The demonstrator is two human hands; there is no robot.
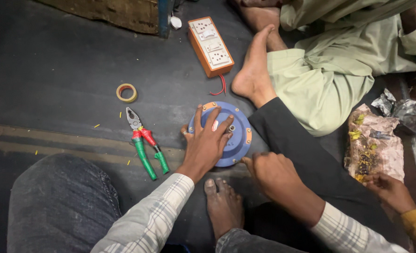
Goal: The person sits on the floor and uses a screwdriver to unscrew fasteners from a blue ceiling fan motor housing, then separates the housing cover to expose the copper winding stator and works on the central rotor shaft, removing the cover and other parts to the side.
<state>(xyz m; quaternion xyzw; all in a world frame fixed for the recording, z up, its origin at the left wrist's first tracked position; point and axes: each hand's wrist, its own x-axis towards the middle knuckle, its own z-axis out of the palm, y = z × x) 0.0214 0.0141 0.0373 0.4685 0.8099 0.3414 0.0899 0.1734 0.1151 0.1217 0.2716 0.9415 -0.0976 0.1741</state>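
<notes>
A round blue disc-shaped part (pixel 236 124) with an orange rim and screws lies on the dark floor. My left hand (pixel 207 140) rests flat on top of it, fingers spread, a ring on one finger. My right hand (pixel 270 173) sits at the disc's lower right edge, fingers curled against its rim; whether it pinches anything small I cannot tell. My bare foot (pixel 224 206) is just below the disc.
Pliers with red and green handles (pixel 144 143) lie left of the disc, a roll of tape (pixel 126 93) beyond them. An orange switchboard (pixel 210 45) lies at the top. Another person sits at right, foot (pixel 252 70) near the disc, hand (pixel 390 189) by a littered paper (pixel 372 145).
</notes>
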